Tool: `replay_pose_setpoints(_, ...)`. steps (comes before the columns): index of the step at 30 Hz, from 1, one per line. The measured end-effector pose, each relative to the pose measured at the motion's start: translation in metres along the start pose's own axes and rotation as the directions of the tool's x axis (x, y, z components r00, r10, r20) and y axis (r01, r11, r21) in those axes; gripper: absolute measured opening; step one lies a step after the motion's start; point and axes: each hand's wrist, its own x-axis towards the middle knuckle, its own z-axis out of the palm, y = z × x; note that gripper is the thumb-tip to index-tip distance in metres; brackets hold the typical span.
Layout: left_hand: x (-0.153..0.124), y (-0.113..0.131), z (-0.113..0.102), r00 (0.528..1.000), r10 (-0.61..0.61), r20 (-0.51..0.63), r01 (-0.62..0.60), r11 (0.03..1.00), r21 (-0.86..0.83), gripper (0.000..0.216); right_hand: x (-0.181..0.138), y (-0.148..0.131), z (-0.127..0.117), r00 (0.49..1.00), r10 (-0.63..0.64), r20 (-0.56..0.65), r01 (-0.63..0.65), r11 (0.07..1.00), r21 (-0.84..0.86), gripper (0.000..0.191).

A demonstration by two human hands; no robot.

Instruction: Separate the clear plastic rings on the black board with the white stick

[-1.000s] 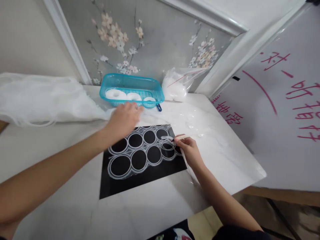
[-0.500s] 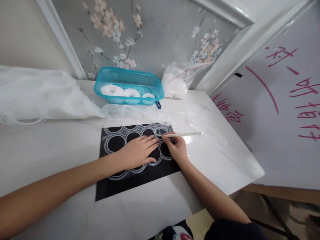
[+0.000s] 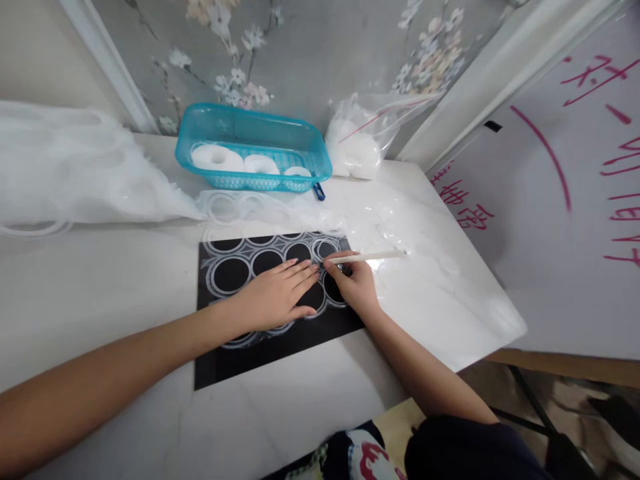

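My left hand (image 3: pixel 280 293) lies flat, fingers stretched out, on a clear plastic sheet patterned with rings (image 3: pixel 231 275). Beneath that sheet is a black mat (image 3: pixel 230 370), which shows dark through the rings. Between the fingers of my right hand (image 3: pixel 357 283) is a thin white pen-like stick (image 3: pixel 373 257), its tail pointing right. Its tip is down by a ring at the sheet's upper right, close to my left fingertips; the exact tip is too small to make out. A loose-looking ring (image 3: pixel 326 249) lies just above that spot.
A blue plastic basket (image 3: pixel 255 123) holding white rings stands at the back, with a zip bag of white material (image 3: pixel 355 150) beside it. A small blue object (image 3: pixel 319 192) lies before them. More ring-patterned sheet (image 3: pixel 90 173) spreads left. A whiteboard (image 3: pixel 540 267) stands right.
The camera view has shifted slightly, so the basket and bag appear higher. Both hands stay at nearly the same place on the sheet, and the stick remains in my right hand.
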Motion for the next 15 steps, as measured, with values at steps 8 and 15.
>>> replay_pose_setpoints(8,-0.0002,0.0019,-0.0018,1.000,-0.009,0.021,0.008,1.000,0.004,0.071,-0.0021,-0.0011,-0.0006,0.999,-0.052,-0.011,0.051,0.998,-0.043,0.013)
replay_pose_setpoints(15,0.0000,0.0008,0.0024,1.000,0.001,-0.009,-0.001,1.000,-0.027,0.071,-0.0030,0.0011,0.0000,0.999,-0.034,-0.009,0.034,0.998,-0.051,0.015)
